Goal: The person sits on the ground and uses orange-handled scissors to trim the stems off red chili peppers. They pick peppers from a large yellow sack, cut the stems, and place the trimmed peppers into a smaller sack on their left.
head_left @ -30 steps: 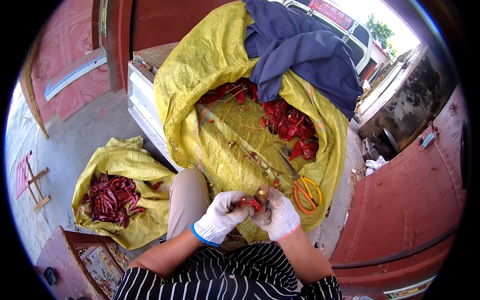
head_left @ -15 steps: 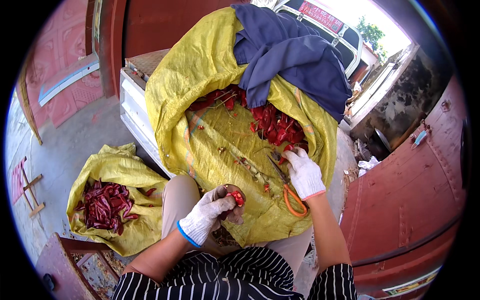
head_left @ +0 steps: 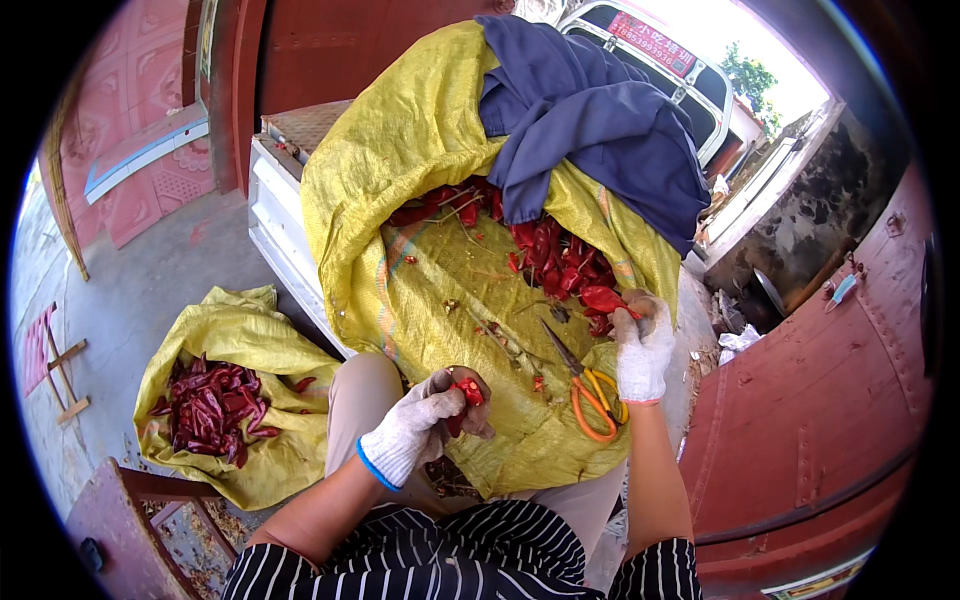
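Observation:
My left hand (head_left: 420, 418), in a white knit glove with a blue cuff, is closed around red chili peppers (head_left: 468, 391) above my lap; their pale cut ends show at the thumb. My right hand (head_left: 646, 350), gloved in white, pinches a red chili pepper (head_left: 604, 298) at the right edge of the chili pile (head_left: 553, 255). That pile lies in the mouth of a big yellow woven sack (head_left: 450, 340). Beside my right wrist, scissors (head_left: 592, 402) with orange handles rest on the sack, blades pointing away from me and slightly parted.
At lower left, a smaller yellow sack (head_left: 250, 335) holds dark red chilies (head_left: 212, 408). Dark blue cloth (head_left: 590, 130) covers the big sack's top. A wooden chair (head_left: 125, 520) stands near left, a red metal door (head_left: 800, 420) on the right. Stem scraps (head_left: 500, 340) lie on the sack.
My right hand has shifted slightly right and up, drawing a chili pepper out from the pile's edge. Both scissor handles now show. My left hand stays nearly still with its chili peppers.

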The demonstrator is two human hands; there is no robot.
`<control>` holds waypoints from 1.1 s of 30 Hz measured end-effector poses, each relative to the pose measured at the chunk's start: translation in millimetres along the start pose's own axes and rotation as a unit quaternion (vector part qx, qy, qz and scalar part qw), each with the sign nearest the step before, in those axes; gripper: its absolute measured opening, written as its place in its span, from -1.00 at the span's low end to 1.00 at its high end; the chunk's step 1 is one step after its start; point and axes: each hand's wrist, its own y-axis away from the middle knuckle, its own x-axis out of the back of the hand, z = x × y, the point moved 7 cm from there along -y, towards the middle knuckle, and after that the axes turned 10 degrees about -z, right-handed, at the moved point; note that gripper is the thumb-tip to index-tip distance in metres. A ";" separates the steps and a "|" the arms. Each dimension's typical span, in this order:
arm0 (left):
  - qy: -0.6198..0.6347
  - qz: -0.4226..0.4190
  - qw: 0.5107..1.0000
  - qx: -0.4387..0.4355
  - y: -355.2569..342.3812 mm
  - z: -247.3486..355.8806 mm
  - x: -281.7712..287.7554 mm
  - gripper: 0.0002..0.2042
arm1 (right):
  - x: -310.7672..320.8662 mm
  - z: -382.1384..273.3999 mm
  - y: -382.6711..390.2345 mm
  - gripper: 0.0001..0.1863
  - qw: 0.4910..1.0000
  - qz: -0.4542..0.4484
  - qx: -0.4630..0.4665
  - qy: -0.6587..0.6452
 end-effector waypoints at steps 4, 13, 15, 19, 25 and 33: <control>-0.021 -0.009 1.000 -0.005 1.2 -0.4 -4.6 -0.56 | -17.1 -11.5 42.8 -0.83 0.957 0.043 -0.076 -0.277; 0.036 0.056 0.997 -0.025 3.3 -3.4 -3.1 -0.40 | -124.7 -22.2 150.3 -0.85 0.788 0.004 -0.249 -0.563; -0.009 0.080 0.996 -0.032 3.1 -0.9 -0.4 -0.25 | -132.3 -19.8 160.9 -0.86 0.793 -0.040 -0.305 -0.527; -0.072 0.073 0.992 -0.070 1.5 1.2 12.8 -0.39 | -138.7 -22.4 168.5 -0.89 0.835 -0.186 -0.377 -0.356; -0.033 0.117 0.992 -0.018 3.3 -3.3 11.7 -0.61 | -137.1 -15.0 171.1 -0.86 0.871 -0.317 -0.352 -0.129; -0.266 0.133 0.954 0.027 6.2 5.5 8.6 -0.63 | -111.9 -69.2 113.1 -0.65 0.897 -0.345 -0.093 0.262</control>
